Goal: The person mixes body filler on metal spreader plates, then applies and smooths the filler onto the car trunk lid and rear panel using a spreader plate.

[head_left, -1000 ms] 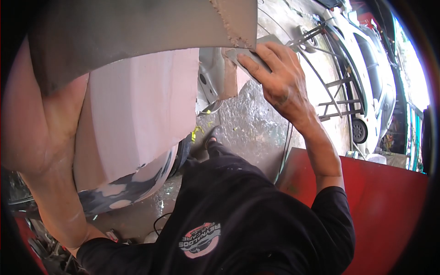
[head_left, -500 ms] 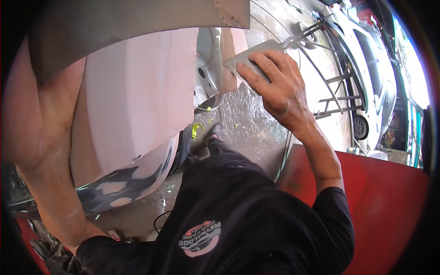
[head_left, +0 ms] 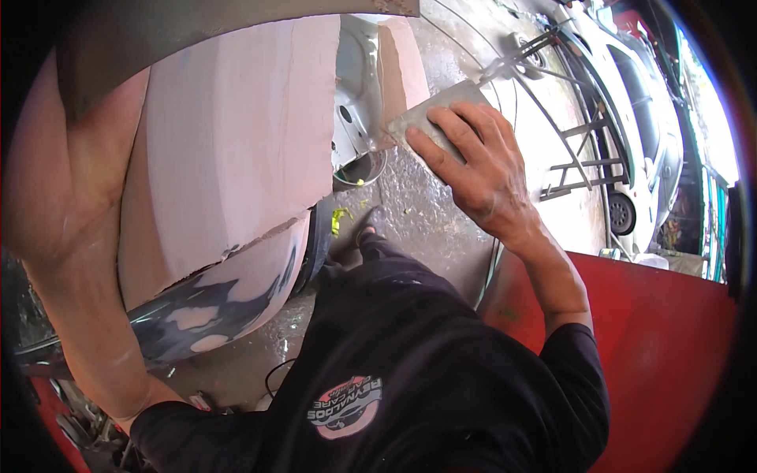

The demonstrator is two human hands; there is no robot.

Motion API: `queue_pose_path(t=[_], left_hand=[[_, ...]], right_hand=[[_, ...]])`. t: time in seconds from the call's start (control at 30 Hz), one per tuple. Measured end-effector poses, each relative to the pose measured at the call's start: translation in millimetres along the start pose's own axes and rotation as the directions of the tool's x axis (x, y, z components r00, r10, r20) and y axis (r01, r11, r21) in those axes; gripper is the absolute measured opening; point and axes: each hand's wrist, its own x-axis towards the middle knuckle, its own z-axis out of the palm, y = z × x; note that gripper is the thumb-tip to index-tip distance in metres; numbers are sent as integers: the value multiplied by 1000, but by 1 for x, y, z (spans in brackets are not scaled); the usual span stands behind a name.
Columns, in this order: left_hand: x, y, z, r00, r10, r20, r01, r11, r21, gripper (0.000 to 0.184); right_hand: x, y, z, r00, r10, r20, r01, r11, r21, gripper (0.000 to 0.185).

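A large flat grey board (head_left: 236, 20) with dried filler at its right corner spans the top left. My left hand (head_left: 102, 150) is under it and supports it, its fingers hidden behind the board. My right hand (head_left: 481, 162) is closed on a flat grey metal putty spreader (head_left: 430, 114), fingers laid over its face. The spreader's lower left corner is close to a pinkish, filler-coated car panel edge (head_left: 404, 71); I cannot tell whether they touch. Between my arms lies a wide pinkish filler-coated car panel (head_left: 236, 158).
Below the coated panel curves a patchy black and pink body section (head_left: 205, 315). A bare metal opening (head_left: 355, 110) shows beside it. A red panel (head_left: 631, 339) stands at right. Behind are a metal rack (head_left: 583, 150), a white car (head_left: 643, 134) and wet floor (head_left: 426, 205).
The grey board has shifted upward and slightly left, uncovering more of the coated panel's top. My right hand and the spreader have barely moved in view.
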Motion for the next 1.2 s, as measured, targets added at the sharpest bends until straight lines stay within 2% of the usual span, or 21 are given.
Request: queue_pose_path(t=[0.5, 0.63, 0.7, 0.77, 0.8, 0.83, 0.87, 0.93, 0.97, 1.07, 1.1, 1.2], left_hand=[[3, 3, 4, 1000, -1, -25, 0, 1000, -26, 50], [5, 8, 9, 999, -2, -39, 0, 999, -33, 50], [9, 10, 11, 999, 5, -46, -6, 1000, -27, 50], [12, 13, 13, 998, 8, -59, -10, 1000, -29, 50], [12, 14, 16, 998, 10, -64, -12, 999, -31, 50], [13, 16, 19, 997, 14, -80, -17, 999, -34, 50], [14, 16, 24, 995, 20, -99, -24, 999, -42, 50], [12, 18, 36, 990, 33, -137, -42, 997, -57, 50], [14, 19, 44, 986, 53, -155, -63, 996, -59, 50], [12, 23, 58, 971, 72, -228, -85, 995, -50, 50], [11, 24, 61, 966, 71, -248, -86, 995, -49, 50], [13, 27, 58, 967, 1, -255, -26, 995, -96, 50]], right_hand=[[-15, -20, -19, 998, 17, 55, -22, 995, 96, 45], [-29, -24, -25, 979, 203, -6, -185, 904, 385, 45], [-43, -26, -17, 929, 366, -45, -271, 760, 590, 43], [-57, -39, -10, 753, 641, 149, -455, 344, 821, 41], [-66, -46, -4, 637, 719, 278, -483, 91, 871, 40], [-74, -49, 9, 593, 709, 381, -411, -141, 901, 41], [-79, -54, 17, 581, 685, 438, -257, -356, 898, 42], [-77, -66, 31, 597, 612, 518, 95, -696, 712, 46], [-84, -73, 41, 543, 539, 644, 97, -802, 590, 53], [-82, -77, 39, 687, 413, 598, 255, -907, 334, 64], [-82, -75, 37, 684, 368, 630, 253, -929, 269, 76], [-85, -67, 41, 782, 313, 539, 360, -933, 20, 77]])
